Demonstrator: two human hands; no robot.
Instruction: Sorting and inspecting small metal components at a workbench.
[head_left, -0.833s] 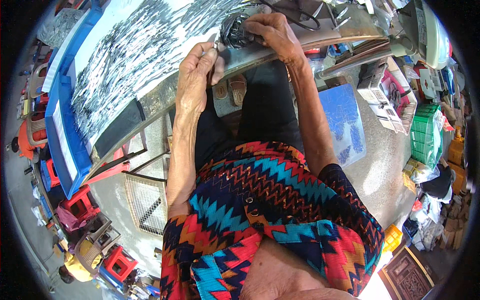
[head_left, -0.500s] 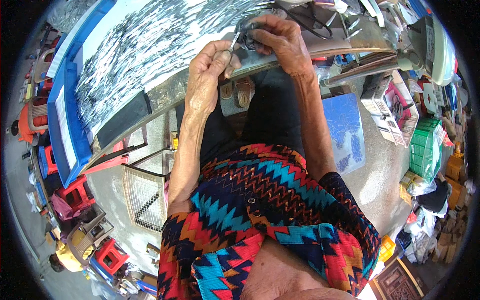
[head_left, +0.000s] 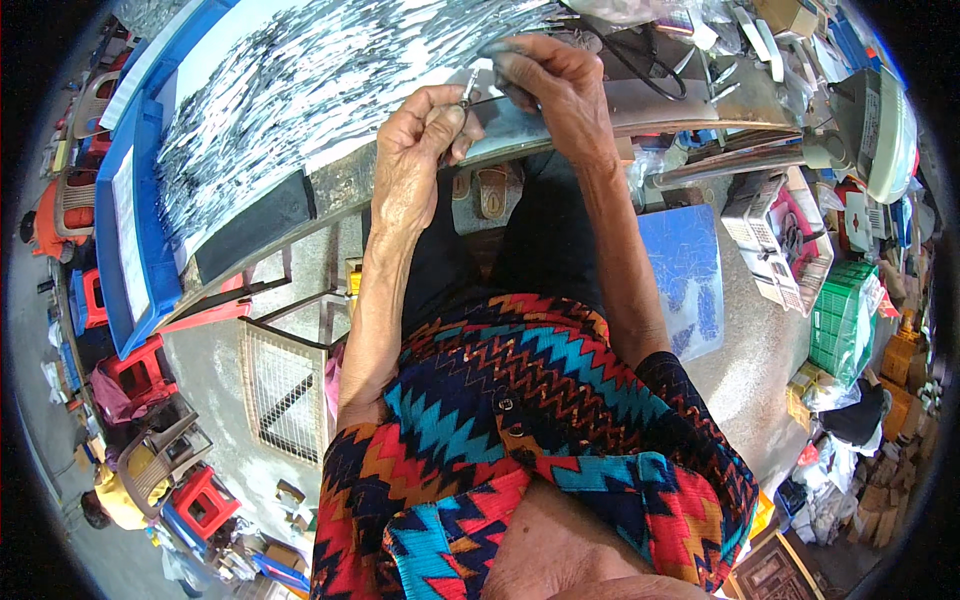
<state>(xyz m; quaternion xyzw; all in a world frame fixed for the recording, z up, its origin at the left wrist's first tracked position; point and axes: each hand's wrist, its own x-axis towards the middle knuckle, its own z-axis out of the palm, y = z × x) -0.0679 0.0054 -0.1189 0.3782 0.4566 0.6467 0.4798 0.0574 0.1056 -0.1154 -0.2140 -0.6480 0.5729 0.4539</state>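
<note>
My left hand point(head_left: 425, 125) is closed over the table's front edge, thumb and fingers pinching a slim shiny metal piece point(head_left: 469, 88) that points upward. Just right of it is my right hand point(head_left: 555, 80), its fingers curled inward and their tips dark and slightly blurred. Whatever those fingertips hold is hidden. A thin dark strand seems to run between the two hands. Beyond them, a great heap of slim, shiny silver-and-dark pieces point(head_left: 330, 85) covers the white tabletop.
Blue trays point(head_left: 130, 250) line the table's left side, and a dark pad point(head_left: 255, 225) lies at its front edge. A black cable point(head_left: 640, 75) loops on the right, near a lamp point(head_left: 885, 135). Below are a blue board point(head_left: 685, 270), a white crate point(head_left: 775, 240) and a green crate point(head_left: 840, 325).
My right hand has shifted slightly, and the dark bundle seen by its fingers earlier no longer shows. The left hand keeps its pinch on the metal piece. The view has shifted a little.
</note>
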